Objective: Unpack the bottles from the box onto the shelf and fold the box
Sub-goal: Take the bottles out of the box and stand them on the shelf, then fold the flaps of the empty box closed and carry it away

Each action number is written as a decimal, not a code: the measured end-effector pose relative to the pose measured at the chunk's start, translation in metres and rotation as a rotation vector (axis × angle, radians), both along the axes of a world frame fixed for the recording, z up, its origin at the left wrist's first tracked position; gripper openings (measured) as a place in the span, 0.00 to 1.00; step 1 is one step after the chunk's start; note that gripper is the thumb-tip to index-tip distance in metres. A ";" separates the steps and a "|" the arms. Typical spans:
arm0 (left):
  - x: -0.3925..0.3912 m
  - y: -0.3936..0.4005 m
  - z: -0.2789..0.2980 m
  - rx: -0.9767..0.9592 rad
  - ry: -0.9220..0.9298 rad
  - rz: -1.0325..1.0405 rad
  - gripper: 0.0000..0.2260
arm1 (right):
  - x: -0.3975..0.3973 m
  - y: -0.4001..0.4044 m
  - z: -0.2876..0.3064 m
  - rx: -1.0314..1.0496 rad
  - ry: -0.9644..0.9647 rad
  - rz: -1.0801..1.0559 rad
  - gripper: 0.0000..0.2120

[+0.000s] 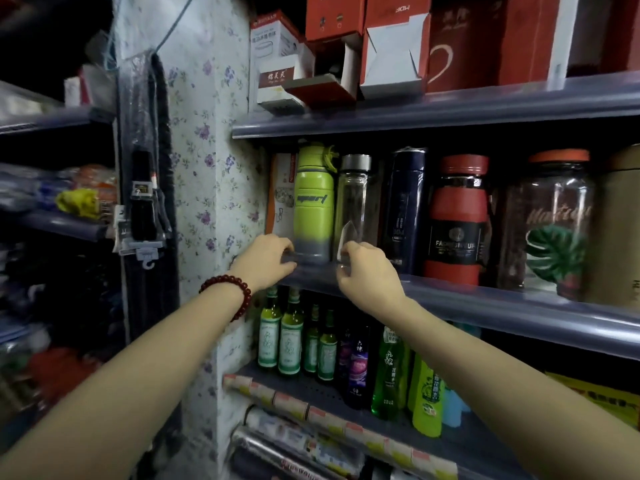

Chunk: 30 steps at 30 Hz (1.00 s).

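A lime-green sports bottle (313,202) with a grey base stands at the left end of the middle shelf (485,299). My left hand (268,259), with a red bead bracelet on the wrist, has its fingers curled against that grey base. Beside it stands a clear glass bottle (353,199) with a silver cap. My right hand (363,271) pinches a small clear plastic flap (346,235) in front of the glass bottle's foot. No box is in view.
Further right on the middle shelf stand a dark blue flask (403,209), a red and black cup (457,220) and a large glass jar (554,223). Red cartons (450,46) fill the top shelf. Green bottles (291,341) stand below. A floral-papered post (204,168) borders the left.
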State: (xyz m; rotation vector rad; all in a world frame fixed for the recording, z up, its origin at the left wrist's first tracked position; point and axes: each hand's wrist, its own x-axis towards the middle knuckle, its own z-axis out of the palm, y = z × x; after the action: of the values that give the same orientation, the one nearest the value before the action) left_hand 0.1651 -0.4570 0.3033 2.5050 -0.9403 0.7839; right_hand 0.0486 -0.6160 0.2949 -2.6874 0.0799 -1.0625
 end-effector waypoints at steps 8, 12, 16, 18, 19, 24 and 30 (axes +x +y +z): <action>-0.083 0.038 -0.052 0.041 0.158 0.262 0.12 | -0.027 0.009 -0.047 -0.057 0.201 0.295 0.11; -0.126 0.085 -0.095 0.037 0.314 0.386 0.14 | -0.036 0.037 -0.083 -0.055 0.321 0.397 0.15; -0.172 0.141 -0.140 0.065 0.419 0.501 0.10 | -0.043 0.086 -0.122 -0.043 0.422 0.498 0.14; -0.193 0.167 -0.161 0.091 0.485 0.551 0.08 | -0.048 0.114 -0.143 -0.047 0.469 0.550 0.14; -0.203 0.180 -0.172 0.092 0.507 0.578 0.08 | -0.051 0.129 -0.153 -0.042 0.487 0.577 0.13; -0.248 0.239 -0.230 0.061 0.584 0.709 0.09 | -0.068 0.191 -0.217 -0.030 0.594 0.666 0.11; -0.296 0.285 -0.309 -0.042 0.782 0.874 0.13 | -0.073 0.242 -0.299 -0.057 0.785 0.790 0.12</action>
State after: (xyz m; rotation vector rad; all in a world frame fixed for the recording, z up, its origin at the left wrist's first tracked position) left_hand -0.1311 -0.1717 -0.0062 2.7585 0.4499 -0.0481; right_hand -0.0248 -0.3738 -0.0043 -2.5953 -0.7950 0.2238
